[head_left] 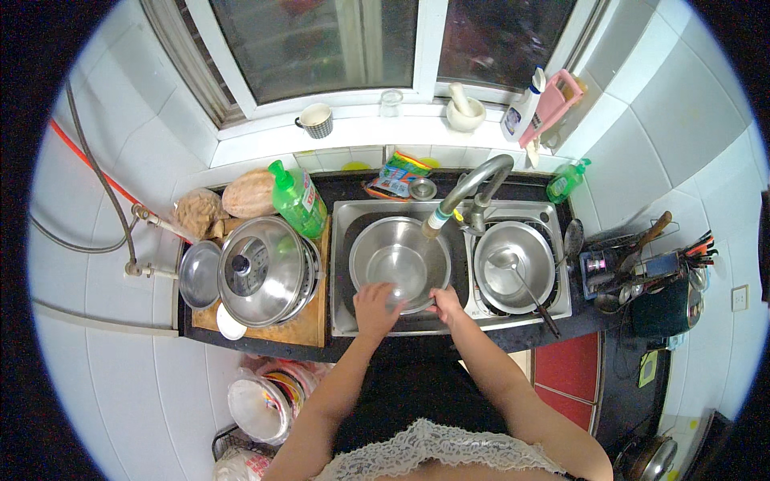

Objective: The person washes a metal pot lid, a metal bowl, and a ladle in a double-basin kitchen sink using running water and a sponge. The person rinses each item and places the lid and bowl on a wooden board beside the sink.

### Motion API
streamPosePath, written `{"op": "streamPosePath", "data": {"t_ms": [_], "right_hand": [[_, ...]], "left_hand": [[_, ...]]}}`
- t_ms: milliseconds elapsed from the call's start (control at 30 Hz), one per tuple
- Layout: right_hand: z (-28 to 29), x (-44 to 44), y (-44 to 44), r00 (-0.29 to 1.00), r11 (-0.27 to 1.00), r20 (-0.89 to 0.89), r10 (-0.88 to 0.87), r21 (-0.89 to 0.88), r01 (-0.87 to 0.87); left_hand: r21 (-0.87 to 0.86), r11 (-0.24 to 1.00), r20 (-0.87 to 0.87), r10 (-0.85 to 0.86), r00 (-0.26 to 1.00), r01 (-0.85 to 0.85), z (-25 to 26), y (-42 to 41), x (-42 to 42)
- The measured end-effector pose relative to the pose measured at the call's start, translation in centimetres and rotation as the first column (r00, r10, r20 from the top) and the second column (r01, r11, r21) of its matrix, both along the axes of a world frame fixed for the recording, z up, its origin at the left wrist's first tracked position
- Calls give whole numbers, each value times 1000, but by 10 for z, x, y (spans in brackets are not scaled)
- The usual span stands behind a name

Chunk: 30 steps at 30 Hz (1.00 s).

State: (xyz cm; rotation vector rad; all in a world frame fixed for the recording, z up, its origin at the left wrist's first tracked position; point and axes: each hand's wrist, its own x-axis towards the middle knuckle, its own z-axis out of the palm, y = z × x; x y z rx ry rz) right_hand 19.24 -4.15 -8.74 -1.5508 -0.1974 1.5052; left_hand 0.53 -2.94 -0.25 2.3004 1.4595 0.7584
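Note:
A large stainless steel basin [385, 240] sits in the left bowl of a double steel sink [344, 300], below the tip of a curved faucet [475, 180]. My right hand [446, 303] grips the basin's near right rim. Over the basin's near edge is my left hand [378, 308], fingers spread and slightly blurred; whether it touches the metal I cannot tell. In the right sink bowl, a smaller steel bowl [490, 288] holds a ladle [529, 291] with a dark handle, which leans over the near rim.
A lidded steel pot [277, 258], a green pump bottle [304, 204] and a steel pan [198, 276] crowd the left counter. Utensils in a rack [592, 270] stand at right. On the windowsill are a checkered mug [317, 122], a glass [391, 103] and a mortar [466, 119].

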Motion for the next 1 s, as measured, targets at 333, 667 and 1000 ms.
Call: {"op": "streamPosePath", "data": {"t_ms": [333, 667, 1000], "right_hand": [[-20, -25, 1, 939, 990, -322, -118, -108, 87], [18, -54, 43, 988, 979, -8, 154, 137, -152], [40, -36, 81, 975, 919, 167, 144, 342, -195]], "left_hand": [[-676, 689, 488, 685, 541, -263, -41, -12, 3], [-836, 549, 545, 834, 85, -21, -38, 3, -9], [-763, 644, 646, 762, -51, -51, -32, 29, -33]]}}
